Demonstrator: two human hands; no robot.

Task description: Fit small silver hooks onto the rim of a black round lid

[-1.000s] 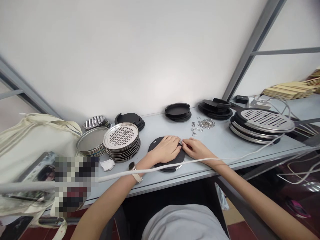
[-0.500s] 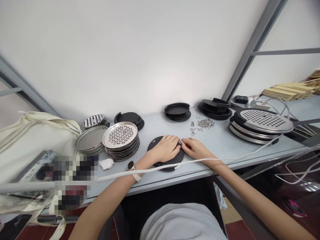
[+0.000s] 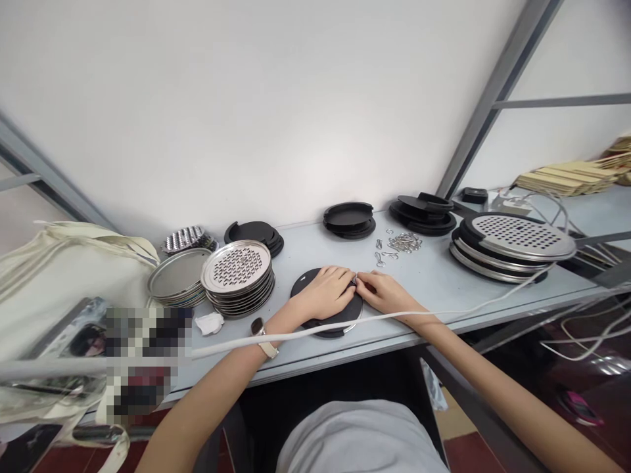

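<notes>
Black disc (image 3: 298,288) lies on the tabletop (image 3: 313,255), directly beneath the left hand (image 3: 326,293), which rests flat, fingers extended. Right hand (image 3: 384,293), at the disc's right rim, pinches a small metal piece (image 3: 353,280). Beyond: loose metal clips (image 3: 405,243), then stacked black holders (image 3: 349,218).

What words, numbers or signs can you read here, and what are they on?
None that I can read.
Watch: its face is too small to read.
Black disc under the left hand: a small white mark, too small to tell whether it is a sign.
Printed item at the far left: too blurred to make out any letters.
</notes>
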